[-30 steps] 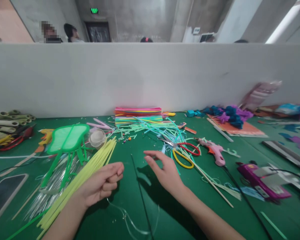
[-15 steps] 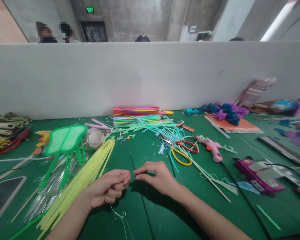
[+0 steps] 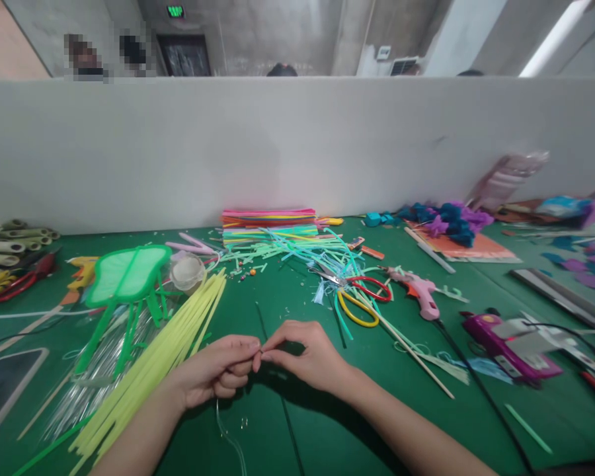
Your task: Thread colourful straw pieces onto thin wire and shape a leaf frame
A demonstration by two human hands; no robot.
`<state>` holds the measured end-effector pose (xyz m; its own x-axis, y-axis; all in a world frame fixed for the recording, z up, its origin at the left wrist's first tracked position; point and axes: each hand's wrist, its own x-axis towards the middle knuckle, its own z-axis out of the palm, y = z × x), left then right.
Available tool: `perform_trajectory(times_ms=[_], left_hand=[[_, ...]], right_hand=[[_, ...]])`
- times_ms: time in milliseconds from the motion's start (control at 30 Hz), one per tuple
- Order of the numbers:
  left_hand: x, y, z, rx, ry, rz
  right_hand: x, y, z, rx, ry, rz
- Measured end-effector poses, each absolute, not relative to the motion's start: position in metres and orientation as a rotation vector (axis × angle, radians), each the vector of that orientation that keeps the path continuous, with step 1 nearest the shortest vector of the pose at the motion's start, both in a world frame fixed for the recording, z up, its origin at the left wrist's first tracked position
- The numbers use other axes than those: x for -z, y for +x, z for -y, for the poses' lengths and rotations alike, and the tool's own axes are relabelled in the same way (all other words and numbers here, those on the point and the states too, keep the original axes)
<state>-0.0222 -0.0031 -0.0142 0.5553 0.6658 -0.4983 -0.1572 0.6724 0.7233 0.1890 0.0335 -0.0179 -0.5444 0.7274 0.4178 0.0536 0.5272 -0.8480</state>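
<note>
Over the table's front middle, my left hand is closed, thumb and forefinger pinched together on a thin clear cord. The cord trails down from beneath its curled fingers. My right hand meets it from the right, thumb and forefinger also pinched, the tips touching those of the left. Whatever lies between the right fingertips is too small to name. Small shiny rings lie by the cord. Beyond the hands are a few loose beads.
Yellow fuzzy stems and a green wing-like piece lie left, near a phone. Scissors, a pink glue gun and a purple power strip lie right. A white partition stands behind colourful stems.
My hands have come together, closing the small gap between their fingertips where a fine strand showed. The hanging cord has shifted slightly left.
</note>
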Motion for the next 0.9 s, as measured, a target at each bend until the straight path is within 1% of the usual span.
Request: perform_trajectory(times_ms=[167, 267, 400, 467, 533, 600, 667, 700, 733, 767, 833, 900], left_hand=[[0.015, -0.021, 0.002, -0.546, 0.687, -0.889], [0.019, -0.016, 0.001, -0.615, 0.710, -0.934], [0.011, -0.010, -0.001, -0.838, 0.808, -1.033], [-0.004, -0.018, 0.001, -0.933, 0.992, -1.182], [-0.025, -0.040, 0.004, -0.925, 1.303, -1.520], [-0.044, -0.075, 0.008, -0.747, 1.548, -2.070], [-0.055, -0.118, 0.012, -0.425, 1.615, -2.627], [-0.056, -0.138, 0.013, -0.230, 1.571, -2.809], [-0.055, -0.157, 0.014, -0.028, 1.511, -2.851], [-0.051, -0.173, 0.013, 0.081, 1.459, -2.804], [-0.041, -0.195, 0.011, 0.104, 1.454, -2.721], [-0.031, -0.205, 0.008, 0.086, 1.443, -2.742]], right_hand=[[0.018, 0.188, -0.029, -0.972, -0.771, 2.026], [0.019, 0.189, -0.031, -0.767, -0.812, 2.052], [0.020, 0.197, -0.041, -0.552, -0.865, 1.930], [0.019, 0.203, -0.047, -0.513, -0.877, 1.870], [0.016, 0.210, -0.051, -0.501, -0.878, 1.810], [0.014, 0.215, -0.053, -0.493, -0.868, 1.753], [0.011, 0.217, -0.053, -0.480, -0.854, 1.716], [0.010, 0.217, -0.053, -0.475, -0.848, 1.708], [0.009, 0.216, -0.052, -0.475, -0.845, 1.708], [0.009, 0.216, -0.051, -0.478, -0.845, 1.712], [0.009, 0.214, -0.050, -0.490, -0.848, 1.728], [0.010, 0.213, -0.049, -0.510, -0.865, 1.746]])
